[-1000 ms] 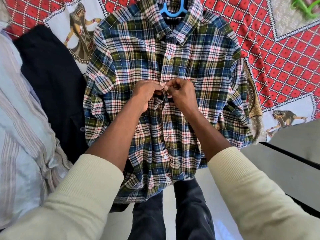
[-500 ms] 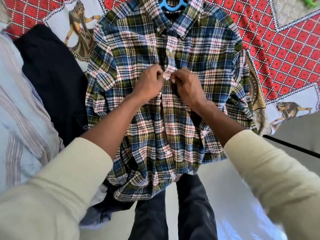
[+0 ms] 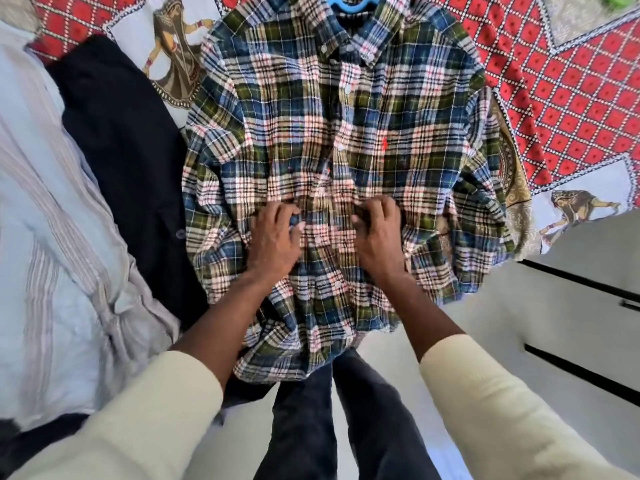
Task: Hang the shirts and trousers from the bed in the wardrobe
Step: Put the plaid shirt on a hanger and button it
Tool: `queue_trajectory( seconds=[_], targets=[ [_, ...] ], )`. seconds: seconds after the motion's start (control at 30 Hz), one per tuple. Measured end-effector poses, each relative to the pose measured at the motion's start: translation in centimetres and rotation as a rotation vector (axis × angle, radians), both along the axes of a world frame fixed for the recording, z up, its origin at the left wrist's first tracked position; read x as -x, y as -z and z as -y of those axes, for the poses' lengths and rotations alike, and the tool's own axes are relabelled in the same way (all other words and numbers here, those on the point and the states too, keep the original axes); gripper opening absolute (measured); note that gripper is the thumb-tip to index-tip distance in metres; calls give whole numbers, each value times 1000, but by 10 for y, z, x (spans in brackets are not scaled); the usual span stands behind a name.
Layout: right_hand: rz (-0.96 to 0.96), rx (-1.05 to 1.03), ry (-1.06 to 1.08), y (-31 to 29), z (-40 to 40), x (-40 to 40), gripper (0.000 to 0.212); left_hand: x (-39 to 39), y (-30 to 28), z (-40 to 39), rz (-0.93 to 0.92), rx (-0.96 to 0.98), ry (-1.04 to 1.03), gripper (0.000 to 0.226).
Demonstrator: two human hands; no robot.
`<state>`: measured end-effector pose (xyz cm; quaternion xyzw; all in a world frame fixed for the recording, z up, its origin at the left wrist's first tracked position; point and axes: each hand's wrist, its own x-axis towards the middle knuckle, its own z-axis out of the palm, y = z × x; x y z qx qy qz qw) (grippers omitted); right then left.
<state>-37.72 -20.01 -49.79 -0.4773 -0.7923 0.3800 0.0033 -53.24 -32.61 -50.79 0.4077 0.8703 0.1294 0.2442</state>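
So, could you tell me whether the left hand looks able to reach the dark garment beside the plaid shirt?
Probably yes: the dark garment lies uncovered just left of the left hand, nothing between them, though that hand now grips the plaid shirt.

dark garment (image 3: 121, 150) crowds plaid shirt's (image 3: 346, 133) left; red bedspread (image 3: 571, 98) lies bare right.

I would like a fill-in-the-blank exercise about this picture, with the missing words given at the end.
1. The plaid shirt lies on a ____ hanger.
2. Both hands grip the shirt's ____ placket: left hand, right hand.
3. Left of the plaid shirt lies a ____ garment.
4. The bedspread has a red ____ pattern.

Missing words: blue; front; dark; diamond
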Motion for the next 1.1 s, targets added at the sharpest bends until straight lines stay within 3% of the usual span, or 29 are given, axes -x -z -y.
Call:
queue_trajectory(
  seconds=[0.1,0.3,0.43,0.63,0.8,1.0,1.1],
  targets=[
    [57,-37,-78,0,-15,-14,19,22,-4,21,33,5,67,25],
    [100,-140,69,-25,-5,8,40,12,-37,12,-119,8,-123,38],
    [20,-303,-141,-27,1,29,20,-19,-48,-38,100,-175,-234,29],
    [84,-305,-103,-6,4,33,30,-30,-23,-64,417,-237,-772,17],
    [128,-357,-79,10,15,29,34,-27,-19,-67,477,-233,-829,11],
    [156,-258,37,3,2,44,29,-28,-26,-69,534,-187,-857,13],
    [19,4,233,-3,-2,52,32,-29,-31,-70,608,-156,-848,17]
  ],
)
